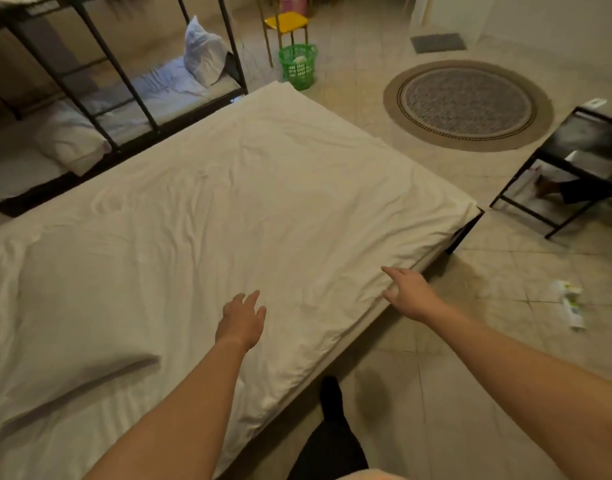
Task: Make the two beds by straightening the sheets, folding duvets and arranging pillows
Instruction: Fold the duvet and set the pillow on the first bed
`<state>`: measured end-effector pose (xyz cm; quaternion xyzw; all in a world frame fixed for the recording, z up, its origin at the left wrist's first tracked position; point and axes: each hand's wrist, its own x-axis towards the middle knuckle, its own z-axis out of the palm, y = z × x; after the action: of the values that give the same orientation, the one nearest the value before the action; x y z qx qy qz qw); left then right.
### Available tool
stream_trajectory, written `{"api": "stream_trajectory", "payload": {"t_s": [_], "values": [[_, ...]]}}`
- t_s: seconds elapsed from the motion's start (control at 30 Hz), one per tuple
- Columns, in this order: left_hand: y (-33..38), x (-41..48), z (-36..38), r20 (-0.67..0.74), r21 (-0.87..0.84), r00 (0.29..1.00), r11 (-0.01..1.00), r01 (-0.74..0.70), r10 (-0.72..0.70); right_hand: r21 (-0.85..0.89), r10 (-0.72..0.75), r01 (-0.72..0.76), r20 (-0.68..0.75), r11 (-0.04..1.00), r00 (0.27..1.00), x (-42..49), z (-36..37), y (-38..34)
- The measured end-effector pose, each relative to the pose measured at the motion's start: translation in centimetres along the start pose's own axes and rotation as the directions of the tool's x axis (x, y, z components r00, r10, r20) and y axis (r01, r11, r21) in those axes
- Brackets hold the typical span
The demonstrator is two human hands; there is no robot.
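Both hands reach out open, left hand (pixel 241 322) over the sheet (pixel 228 209), right hand (pixel 410 292) at its edge.

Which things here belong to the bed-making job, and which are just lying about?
Part of the job:
- white sheet on the near bed
- pillow on the bunk bed
- left hand, open over the sheet
- right hand, open at the sheet's edge

Just lying about:
- green basket
- yellow chair
- round rug
- packet on the floor
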<state>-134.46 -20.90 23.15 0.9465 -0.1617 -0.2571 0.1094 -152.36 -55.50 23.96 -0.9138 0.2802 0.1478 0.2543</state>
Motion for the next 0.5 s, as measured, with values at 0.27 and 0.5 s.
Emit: {"api": "stream_trajectory", "payload": {"t_s": [0.27,0.5], "values": [[12.9,11.6,0.2,0.077,0.061,0.990,0.991,-0.119,0.115,0.068,0.118,-0.115,-0.033,0.991,0.992,7.2,-6.3,8.5],[25.0,18.4,-0.2,0.157,0.107,0.968,0.971,-0.215,0.197,0.121,0.225,-0.218,-0.047,0.968,0.973,11.9,-12.1,15.5]]}}
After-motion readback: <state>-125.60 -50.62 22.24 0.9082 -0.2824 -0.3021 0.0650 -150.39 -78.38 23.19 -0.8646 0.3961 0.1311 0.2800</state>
